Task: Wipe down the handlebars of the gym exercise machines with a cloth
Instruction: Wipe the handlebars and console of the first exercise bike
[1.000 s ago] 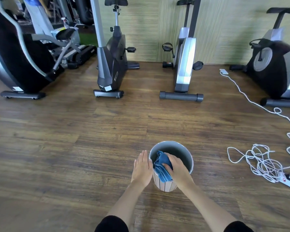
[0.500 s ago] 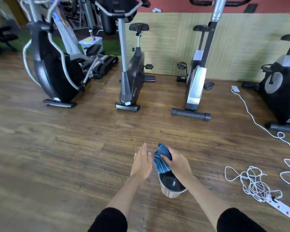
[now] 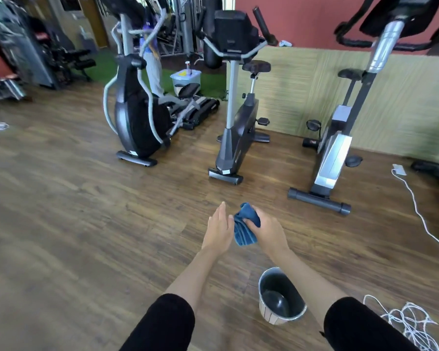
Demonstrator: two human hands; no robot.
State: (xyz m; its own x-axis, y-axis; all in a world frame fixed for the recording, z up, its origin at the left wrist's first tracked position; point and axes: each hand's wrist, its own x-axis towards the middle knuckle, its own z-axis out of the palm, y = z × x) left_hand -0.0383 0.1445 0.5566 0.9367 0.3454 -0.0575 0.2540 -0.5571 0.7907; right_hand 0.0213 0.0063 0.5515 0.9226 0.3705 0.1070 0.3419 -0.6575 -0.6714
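1. Sleeves, black, two, at the bottom edge; bare forearms reach forward from them.
2. Bucket (image 3: 271,317), small, pale striped outside, dark inside, standing on the floor under the right forearm.
3. Cable (image 3: 406,323), white, in a loose tangle on the floor right of the bucket; one run leads off along the right side to a white adaptor (image 3: 399,169).
4. Right hand (image 3: 269,231), fingers clenched round the cloth.
5. Cloth (image 3: 245,229), blue, bunched, held in the air above the floor, forward of the bucket and well apart from every machine.
6. Left hand (image 3: 218,229), fingers straight and together, holding nothing, just beside the cloth; whether it touches cannot be told.
7. Floor (image 3: 86,224), dark wood planks.
8. Exercise bike (image 3: 335,153), silver and black, at right; its black handlebars (image 3: 352,41) loop at the top edge.
9. Exercise bike, dark grey (image 3: 238,127), in the middle; handlebars (image 3: 264,26) with black grips flank a black console. A white sticker on its base is too blurred to read.
10. Elliptical trainer (image 3: 137,115), black with grey arms, at left.
11. Storage box (image 3: 185,78), clear plastic, on green turf behind the trainer; yellow label, writing not legible.
12. Person (image 3: 151,62), partly hidden behind the trainer.
13. Wall (image 3: 302,84), pale woven panel below, red above.
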